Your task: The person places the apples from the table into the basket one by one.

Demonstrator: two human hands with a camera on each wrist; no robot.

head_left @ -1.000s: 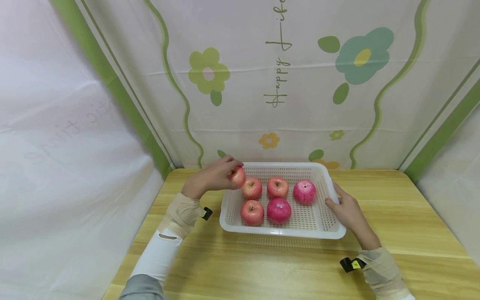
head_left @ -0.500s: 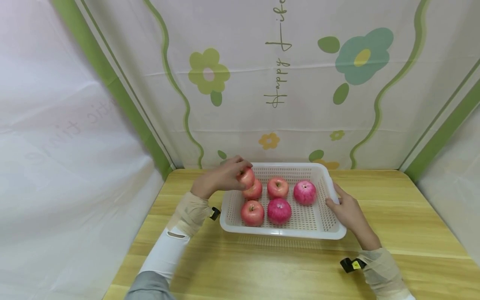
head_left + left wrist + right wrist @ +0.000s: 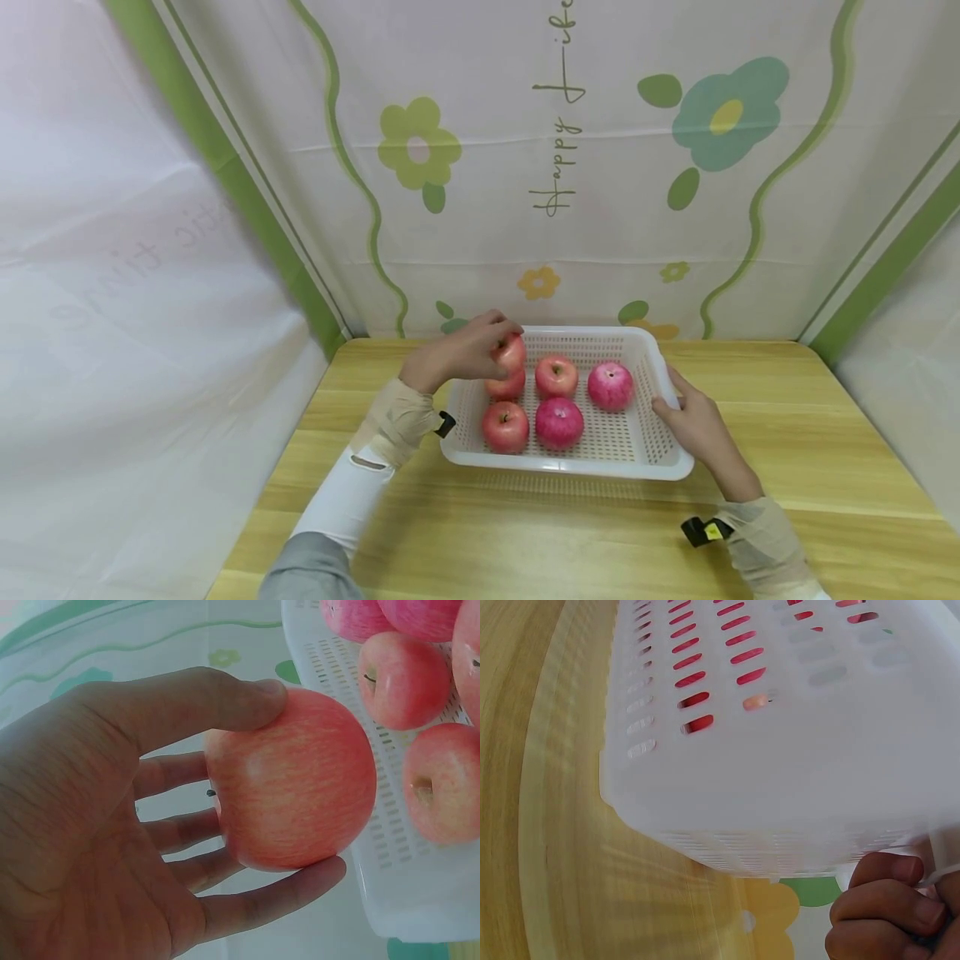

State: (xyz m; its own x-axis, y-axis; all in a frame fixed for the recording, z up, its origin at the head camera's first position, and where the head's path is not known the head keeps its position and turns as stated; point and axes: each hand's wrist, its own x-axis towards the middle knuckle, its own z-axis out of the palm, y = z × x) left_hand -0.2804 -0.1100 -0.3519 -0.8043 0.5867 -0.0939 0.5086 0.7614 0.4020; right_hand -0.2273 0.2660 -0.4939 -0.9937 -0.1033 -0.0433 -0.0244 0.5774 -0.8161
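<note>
A red apple (image 3: 512,352) is in my left hand (image 3: 471,348), above the back left part of a white plastic basket (image 3: 562,467). In the left wrist view, my thumb and fingers pinch this apple (image 3: 300,787) from opposite sides, its stem toward the palm. Right below it, another apple (image 3: 506,386) is partly hidden. Two more apples, one at the front left (image 3: 506,427) and one at the back middle (image 3: 556,377), lie in the basket. Beside them are two magenta round fruits (image 3: 558,423), kind unclear. My right hand (image 3: 696,421) grips the basket's right rim.
The basket stands on a wooden table (image 3: 525,542), near its back edge. Behind it hangs a white curtain (image 3: 480,233) with printed flowers; more curtain closes off the left and right sides. Each wrist carries a small black camera (image 3: 705,531).
My left hand has moved to the right with its apple, from the basket's left edge to over the back left apple. My right hand and the basket have stayed in place.
</note>
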